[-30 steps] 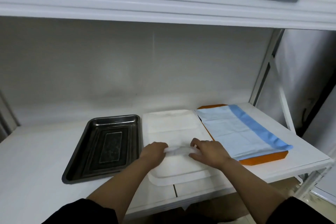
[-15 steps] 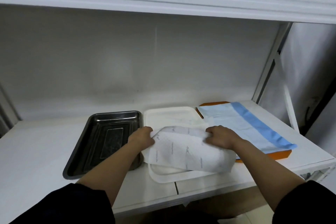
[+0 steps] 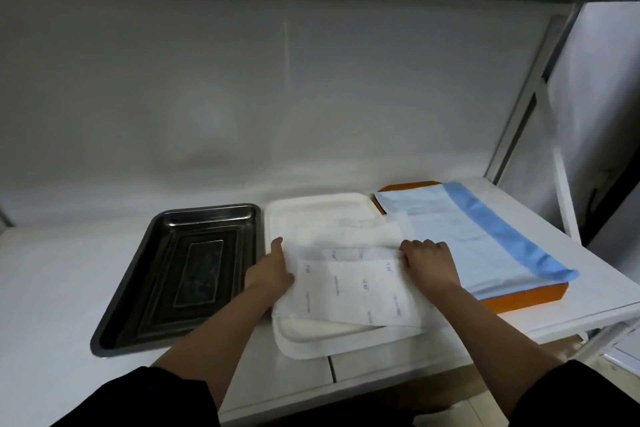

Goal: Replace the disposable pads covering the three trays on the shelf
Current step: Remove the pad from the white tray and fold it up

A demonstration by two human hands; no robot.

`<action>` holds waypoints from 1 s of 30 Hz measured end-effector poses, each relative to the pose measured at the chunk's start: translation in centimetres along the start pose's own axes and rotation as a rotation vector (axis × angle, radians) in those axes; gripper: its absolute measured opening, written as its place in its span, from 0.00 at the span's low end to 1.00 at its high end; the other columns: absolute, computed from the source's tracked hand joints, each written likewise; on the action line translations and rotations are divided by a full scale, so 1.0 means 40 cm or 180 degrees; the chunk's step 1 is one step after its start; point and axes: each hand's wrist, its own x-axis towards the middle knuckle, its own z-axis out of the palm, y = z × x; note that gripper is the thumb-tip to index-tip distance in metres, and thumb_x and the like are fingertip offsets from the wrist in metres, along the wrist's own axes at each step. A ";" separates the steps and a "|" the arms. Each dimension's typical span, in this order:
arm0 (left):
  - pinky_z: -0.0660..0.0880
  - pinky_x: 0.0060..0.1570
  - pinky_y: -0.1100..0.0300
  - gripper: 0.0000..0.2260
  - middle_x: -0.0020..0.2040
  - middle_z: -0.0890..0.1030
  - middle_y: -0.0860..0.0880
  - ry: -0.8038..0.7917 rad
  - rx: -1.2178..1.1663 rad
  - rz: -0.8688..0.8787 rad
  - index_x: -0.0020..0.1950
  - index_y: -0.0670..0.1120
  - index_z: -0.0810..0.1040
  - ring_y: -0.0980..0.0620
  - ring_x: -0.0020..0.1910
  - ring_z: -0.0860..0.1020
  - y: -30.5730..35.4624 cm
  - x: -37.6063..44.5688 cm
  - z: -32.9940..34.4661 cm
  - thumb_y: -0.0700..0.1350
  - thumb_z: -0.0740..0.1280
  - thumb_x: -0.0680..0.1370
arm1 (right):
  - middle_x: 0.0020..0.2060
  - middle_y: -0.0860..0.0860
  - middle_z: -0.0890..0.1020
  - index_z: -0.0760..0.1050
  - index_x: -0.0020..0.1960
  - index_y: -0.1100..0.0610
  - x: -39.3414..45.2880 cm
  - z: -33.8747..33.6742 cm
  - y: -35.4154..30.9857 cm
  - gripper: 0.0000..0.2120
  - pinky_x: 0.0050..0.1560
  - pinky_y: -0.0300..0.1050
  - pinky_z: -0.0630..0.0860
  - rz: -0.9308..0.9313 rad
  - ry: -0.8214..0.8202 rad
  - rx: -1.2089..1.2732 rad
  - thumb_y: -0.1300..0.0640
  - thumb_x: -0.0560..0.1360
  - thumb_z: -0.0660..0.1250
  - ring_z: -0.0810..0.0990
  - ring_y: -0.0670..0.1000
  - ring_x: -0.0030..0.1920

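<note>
1. I can't read the faint print on the white pad [image 3: 349,282].
2. My left hand [image 3: 273,274] pinches its left edge; my right hand [image 3: 427,262] grips its right edge.
3. The pad lies between them, over the white tray [image 3: 311,206].

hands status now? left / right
Left hand: closed on white pad's left edge.
Right hand: closed on its right edge.

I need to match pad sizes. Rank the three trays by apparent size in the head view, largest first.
1. Dark rectangular metal tray
2. White plastic tray: similar, partly hidden under a white pad, so unsure
3. Orange tray: mostly hidden under a blue-edged pad; true size unclear
</note>
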 end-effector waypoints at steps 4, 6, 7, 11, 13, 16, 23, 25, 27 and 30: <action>0.68 0.60 0.52 0.32 0.59 0.78 0.45 0.0071 0.0525 0.0114 0.78 0.49 0.45 0.45 0.58 0.76 0.003 0.006 0.028 0.37 0.56 0.77 | 0.32 0.52 0.80 0.78 0.42 0.56 0.001 0.041 -0.011 0.08 0.40 0.47 0.70 0.0147 -0.0032 0.0050 0.65 0.65 0.72 0.78 0.56 0.34; 0.67 0.60 0.52 0.32 0.57 0.78 0.47 0.0234 0.0682 0.0241 0.78 0.50 0.46 0.47 0.57 0.77 0.003 0.014 0.035 0.35 0.55 0.77 | 0.36 0.52 0.82 0.80 0.47 0.55 -0.004 0.059 -0.017 0.12 0.45 0.50 0.72 0.0234 0.0120 0.0093 0.65 0.65 0.72 0.79 0.56 0.38; 0.67 0.59 0.53 0.31 0.57 0.78 0.48 0.0308 0.0753 0.0287 0.78 0.49 0.47 0.47 0.56 0.77 0.002 0.019 0.039 0.35 0.54 0.77 | 0.36 0.53 0.81 0.81 0.48 0.56 -0.010 0.067 -0.018 0.16 0.45 0.51 0.75 0.0260 0.0169 0.0139 0.65 0.61 0.75 0.80 0.57 0.37; 0.66 0.61 0.54 0.30 0.63 0.74 0.47 0.0422 0.0793 0.0269 0.78 0.48 0.48 0.47 0.61 0.75 0.013 0.022 0.057 0.36 0.55 0.78 | 0.46 0.54 0.83 0.80 0.56 0.57 -0.031 0.100 -0.025 0.29 0.53 0.59 0.76 0.0117 0.0222 0.0222 0.57 0.55 0.79 0.83 0.57 0.46; 0.60 0.68 0.51 0.29 0.73 0.62 0.45 0.0339 0.0685 0.0180 0.78 0.48 0.49 0.46 0.71 0.65 0.023 0.014 0.070 0.38 0.55 0.79 | 0.53 0.54 0.82 0.78 0.60 0.56 -0.046 0.117 -0.039 0.26 0.60 0.57 0.71 0.0008 0.0117 0.0294 0.48 0.64 0.72 0.82 0.56 0.55; 0.45 0.75 0.51 0.28 0.78 0.42 0.46 0.0187 0.0860 0.0368 0.78 0.48 0.46 0.47 0.78 0.45 0.034 -0.002 0.094 0.48 0.54 0.81 | 0.68 0.52 0.74 0.71 0.69 0.54 -0.071 0.118 -0.077 0.37 0.69 0.54 0.62 -0.0115 -0.0295 0.0610 0.34 0.75 0.40 0.71 0.55 0.69; 0.37 0.74 0.51 0.29 0.78 0.37 0.50 -0.0642 0.0976 0.1079 0.78 0.54 0.42 0.50 0.77 0.37 0.072 -0.046 0.181 0.60 0.49 0.81 | 0.77 0.46 0.42 0.42 0.78 0.47 -0.092 0.111 -0.147 0.65 0.74 0.53 0.38 -0.0422 -0.1309 0.1105 0.23 0.46 0.16 0.38 0.49 0.77; 0.37 0.74 0.50 0.29 0.78 0.36 0.50 -0.0714 0.1025 0.1069 0.78 0.55 0.40 0.50 0.76 0.35 0.070 -0.049 0.189 0.61 0.48 0.81 | 0.77 0.46 0.40 0.41 0.78 0.46 -0.093 0.114 -0.148 0.66 0.74 0.54 0.38 -0.0411 -0.1388 0.1063 0.22 0.44 0.16 0.37 0.50 0.77; 0.36 0.74 0.49 0.30 0.77 0.34 0.51 -0.0742 0.1080 0.1088 0.78 0.56 0.39 0.50 0.76 0.34 0.063 -0.042 0.190 0.62 0.48 0.80 | 0.77 0.46 0.40 0.40 0.78 0.46 -0.092 0.118 -0.139 0.67 0.74 0.55 0.38 -0.0376 -0.1429 0.1026 0.22 0.43 0.16 0.37 0.51 0.77; 0.35 0.74 0.47 0.31 0.77 0.33 0.52 -0.0781 0.1132 0.1127 0.77 0.57 0.37 0.50 0.75 0.33 0.054 -0.040 0.192 0.63 0.48 0.80 | 0.77 0.46 0.39 0.40 0.78 0.46 -0.089 0.120 -0.121 0.65 0.75 0.56 0.38 -0.0265 -0.1505 0.0973 0.21 0.45 0.18 0.37 0.52 0.77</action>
